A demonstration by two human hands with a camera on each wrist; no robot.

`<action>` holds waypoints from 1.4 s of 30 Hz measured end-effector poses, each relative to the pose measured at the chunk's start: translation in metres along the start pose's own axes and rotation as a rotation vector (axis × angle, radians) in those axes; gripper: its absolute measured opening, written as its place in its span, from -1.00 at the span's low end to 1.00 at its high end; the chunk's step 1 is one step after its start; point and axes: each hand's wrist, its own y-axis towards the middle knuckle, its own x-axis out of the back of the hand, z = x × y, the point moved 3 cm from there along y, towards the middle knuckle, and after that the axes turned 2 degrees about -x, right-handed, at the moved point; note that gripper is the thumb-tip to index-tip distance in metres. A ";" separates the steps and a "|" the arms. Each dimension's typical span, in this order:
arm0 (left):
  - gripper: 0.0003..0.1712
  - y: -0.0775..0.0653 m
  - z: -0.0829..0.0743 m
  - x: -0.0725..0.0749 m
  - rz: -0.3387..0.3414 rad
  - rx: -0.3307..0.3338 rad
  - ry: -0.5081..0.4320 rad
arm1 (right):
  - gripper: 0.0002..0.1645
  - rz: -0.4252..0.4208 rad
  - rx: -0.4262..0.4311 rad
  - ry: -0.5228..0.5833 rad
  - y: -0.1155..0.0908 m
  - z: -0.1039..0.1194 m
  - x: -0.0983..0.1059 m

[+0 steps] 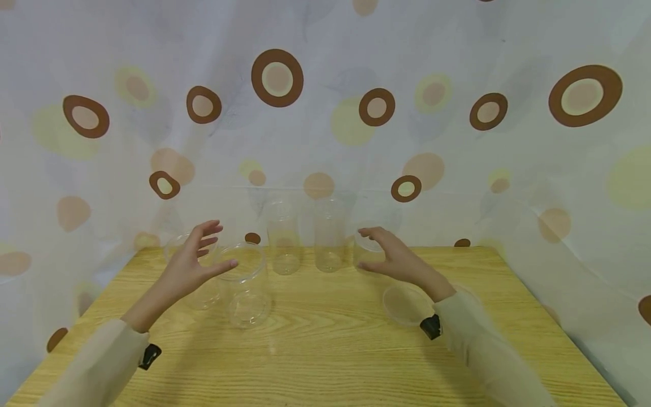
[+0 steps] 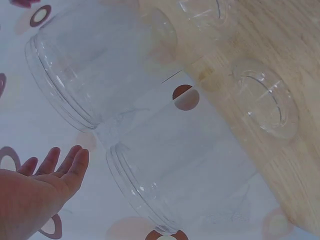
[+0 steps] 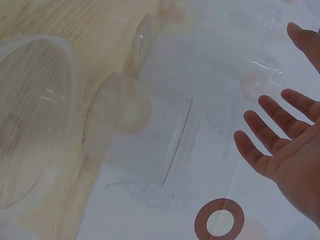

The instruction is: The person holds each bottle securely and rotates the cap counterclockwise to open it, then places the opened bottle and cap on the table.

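Observation:
My left hand (image 1: 190,265), fingers apart, is raised around the level of the rims of two wide clear plastic jars (image 1: 248,311). In the left wrist view the hand (image 2: 47,190) is apart from the jars (image 2: 185,170) and holds nothing. My right hand (image 1: 394,257) is spread in front of a short clear jar (image 1: 360,254) and partly hides it. The right wrist view shows those fingers (image 3: 272,130) loosely extended, with a gap between them and the short jar (image 3: 140,130). Two tall slim clear jars (image 1: 329,237) stand upright between the hands, at the back.
A round clear lid (image 1: 407,305) lies on the wooden table (image 1: 325,362) below the right hand; its broad rim (image 3: 75,95) fills the left of the right wrist view. Patterned sheeting (image 1: 325,147) hangs close behind the jars and along both sides.

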 end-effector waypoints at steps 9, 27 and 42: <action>-0.03 0.031 -0.010 -0.008 0.037 0.012 0.023 | -0.22 -0.064 0.025 0.057 0.027 0.017 -0.007; -0.09 0.096 -0.024 -0.011 0.199 0.079 0.203 | -0.34 -0.141 -0.040 0.335 0.076 0.038 -0.034; -0.15 0.124 -0.023 -0.025 0.267 0.043 0.269 | -0.26 -0.166 -0.108 0.399 0.095 0.048 -0.076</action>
